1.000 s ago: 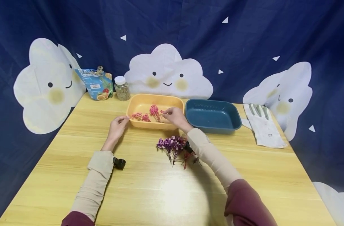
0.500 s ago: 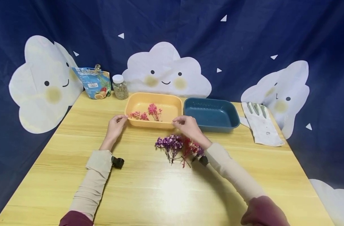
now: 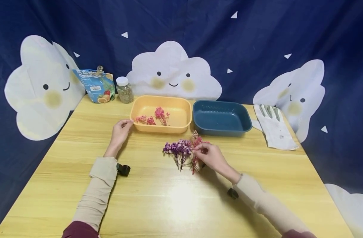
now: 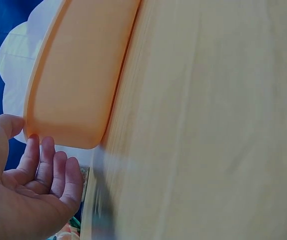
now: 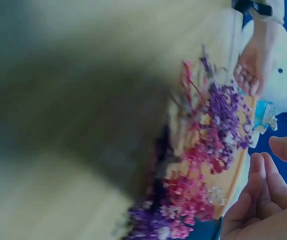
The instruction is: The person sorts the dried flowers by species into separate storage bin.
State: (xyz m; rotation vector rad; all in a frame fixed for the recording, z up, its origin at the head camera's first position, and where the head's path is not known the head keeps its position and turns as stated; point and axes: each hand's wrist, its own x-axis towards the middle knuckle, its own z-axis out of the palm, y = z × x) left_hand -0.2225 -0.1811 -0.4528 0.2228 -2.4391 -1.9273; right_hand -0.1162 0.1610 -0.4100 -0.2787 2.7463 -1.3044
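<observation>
At the near left corner of the yellow tub [image 3: 161,129], my left hand [image 3: 120,134] pinches the rim; the left wrist view shows the thumb [image 4: 12,122] and forefinger at its edge. Two pink dried flower sprigs [image 3: 161,114] lie in the tub. My right hand [image 3: 212,155] hovers over a bunch of dried flowers on the table, purple sprigs [image 3: 178,147] at left and pink-red ones [image 3: 195,138] beside them. In the right wrist view, thumb and fingers [image 5: 271,182] are apart with nothing between them. The hand partly covers the bunch's right side in the head view.
A dark blue tub [image 3: 223,130] stands right of the yellow one. Farther right lies a white glove [image 3: 276,132]. At the back left are a blue pouch [image 3: 96,87] with a clip and a white-capped jar [image 3: 125,92]. A blue curtain [image 3: 258,33] hangs behind the wooden table [image 3: 151,198].
My right hand has left the pink sprig in the yellow tub and come back over the front rim to the flower bunch. The left hand keeps its place at the tub's corner.
</observation>
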